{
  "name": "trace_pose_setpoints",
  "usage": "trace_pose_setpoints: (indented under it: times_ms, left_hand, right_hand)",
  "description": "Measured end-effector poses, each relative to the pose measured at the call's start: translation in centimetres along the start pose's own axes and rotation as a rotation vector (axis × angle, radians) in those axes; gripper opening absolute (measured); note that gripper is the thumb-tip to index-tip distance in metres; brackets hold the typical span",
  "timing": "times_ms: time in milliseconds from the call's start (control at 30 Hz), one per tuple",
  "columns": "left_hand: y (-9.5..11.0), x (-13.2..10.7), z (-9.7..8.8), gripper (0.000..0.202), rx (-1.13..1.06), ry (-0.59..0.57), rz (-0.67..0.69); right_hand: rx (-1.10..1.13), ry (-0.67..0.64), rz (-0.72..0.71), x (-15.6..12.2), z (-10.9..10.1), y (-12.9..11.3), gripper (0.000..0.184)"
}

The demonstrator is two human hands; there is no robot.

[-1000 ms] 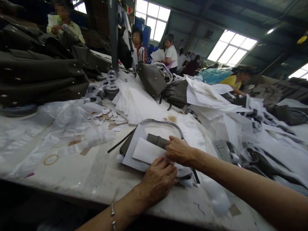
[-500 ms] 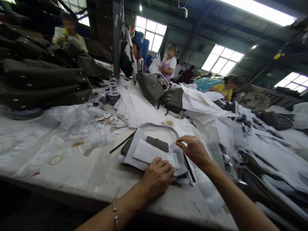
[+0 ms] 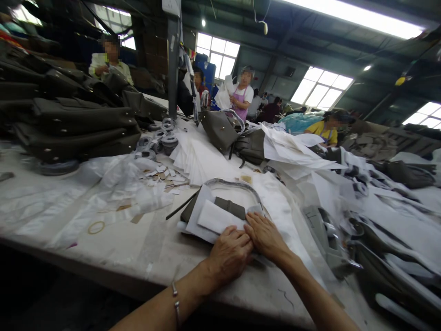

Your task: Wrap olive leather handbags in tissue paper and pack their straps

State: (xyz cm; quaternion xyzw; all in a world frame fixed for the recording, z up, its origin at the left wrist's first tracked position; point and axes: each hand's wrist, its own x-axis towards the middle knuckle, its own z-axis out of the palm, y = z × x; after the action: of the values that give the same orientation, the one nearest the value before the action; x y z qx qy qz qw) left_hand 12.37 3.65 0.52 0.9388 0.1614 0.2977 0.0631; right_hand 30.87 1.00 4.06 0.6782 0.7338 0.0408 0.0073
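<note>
A dark olive handbag (image 3: pixel 189 209) lies flat on the table under a white sheet (image 3: pixel 196 225), with its wrapped handle (image 3: pixel 237 183) arching at the far side. On the sheet rest a folded white pad (image 3: pixel 217 216) and a small dark olive piece (image 3: pixel 230 207). My left hand (image 3: pixel 230 252) holds the near right end of the pad, its fingers bent over it. Beside it my right hand (image 3: pixel 266 235) lies with fingers stretched over the pad's right end, touching the left fingertips. The left thumb and whatever is under both palms are hidden.
Stacked dark bags (image 3: pixel 79 126) stand at the left, rolled wrapped handles (image 3: pixel 168 138) and white sheets (image 3: pixel 196 158) farther back. A grey dispenser-like object (image 3: pixel 322 241) sits to the right. A rubber band (image 3: pixel 96 227) lies at left. Co-workers (image 3: pixel 241 94) are beyond the table.
My right hand has come down and left from above the bag's right side onto the pad, beside my left hand. My left fingers are more bent. The view has shifted slightly.
</note>
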Motion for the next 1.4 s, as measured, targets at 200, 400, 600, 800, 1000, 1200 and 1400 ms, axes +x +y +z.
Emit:
trace_pose_setpoints:
  times_ms: [200, 400, 600, 800, 1000, 1200, 1400]
  left_hand:
    - [0.1, 0.1, -0.4, 0.028, -0.027, -0.044, -0.024]
    - [-0.7, 0.0, -2.3, 0.018, 0.049, -0.097, 0.155]
    - [-5.3, -3.1, -9.7, 0.032, 0.191, -0.038, -0.025]
    - [-8.3, -5.3, -10.1, 0.029, 0.131, -0.083, -0.116]
    - [-7.5, -5.7, -9.0, 0.024, -0.038, 0.044, -0.218]
    - [-8.2, -6.0, -8.8, 0.034, -0.133, 0.072, -0.380]
    - [-4.7, -5.8, -8.5, 0.033, -0.259, 0.159, -0.489]
  right_hand:
    - [0.212, 0.200, 0.063, -0.5, 0.3, -1.3, 0.041]
    - [0.677, 0.235, 0.174, -2.3, 0.4, -6.2, 0.055]
    - [0.572, 0.309, 0.034, -3.2, 2.0, -6.8, 0.047]
    - [0.304, 0.362, -0.026, -1.6, 0.0, -7.7, 0.052]
    - [0.141, 0.335, -0.110, -0.3, 1.8, -9.7, 0.061]
    - [0.108, 0.439, -0.080, -0.7, 3.0, -10.2, 0.059]
    - [0.155, 0.420, -0.213, -1.7, 1.4, -8.1, 0.048]
